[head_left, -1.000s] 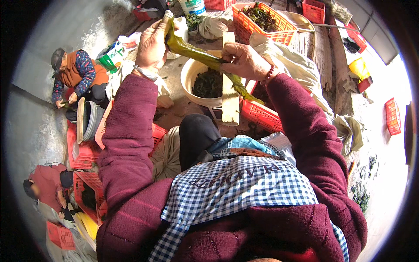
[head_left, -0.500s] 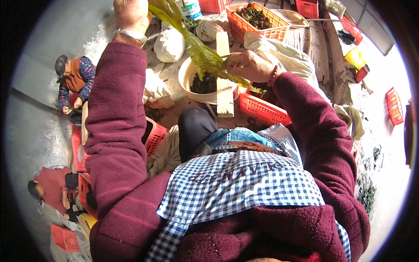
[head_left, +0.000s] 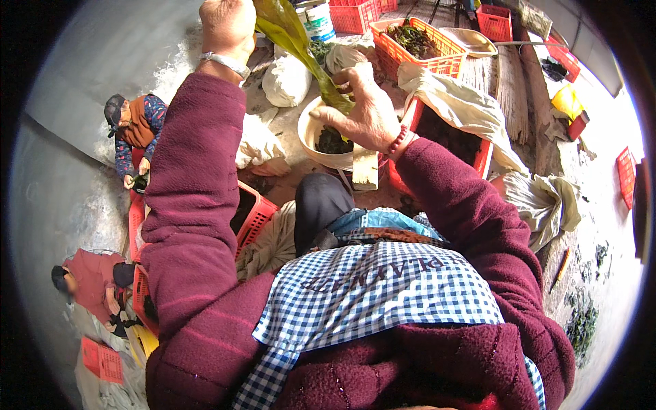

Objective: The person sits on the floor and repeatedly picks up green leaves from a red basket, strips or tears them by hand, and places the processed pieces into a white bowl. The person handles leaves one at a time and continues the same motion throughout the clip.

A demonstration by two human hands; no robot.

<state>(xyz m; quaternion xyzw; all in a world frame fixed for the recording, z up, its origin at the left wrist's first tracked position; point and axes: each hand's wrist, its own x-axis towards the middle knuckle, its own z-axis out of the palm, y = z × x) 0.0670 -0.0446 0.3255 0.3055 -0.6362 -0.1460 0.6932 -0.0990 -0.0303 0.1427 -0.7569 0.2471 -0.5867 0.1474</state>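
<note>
My left hand [head_left: 229,31] is raised at the top, closed on a long yellow-green seaweed strip [head_left: 290,34] that slants down to the right. My right hand [head_left: 359,109] is loosely closed on the strip lower down, its fingers bent and thumb stretched left. Beneath it a cream bucket [head_left: 306,140] holds dark seaweed, with a pale wooden board [head_left: 364,174] lying across it. The strip's lower end is hidden by my right hand.
Red crates [head_left: 256,222] surround me, one with seaweed [head_left: 413,37] behind the bucket. Pale sacks [head_left: 283,82] lie among them. Two people sit at the left, one in an orange vest [head_left: 140,123], another in pink [head_left: 92,280]. Wooden planks [head_left: 512,102] run along the right.
My left hand has risen from a second ago, carrying the strip upward. My right hand has turned upward and moved slightly left, and the strip's trailing end no longer shows right of it.
</note>
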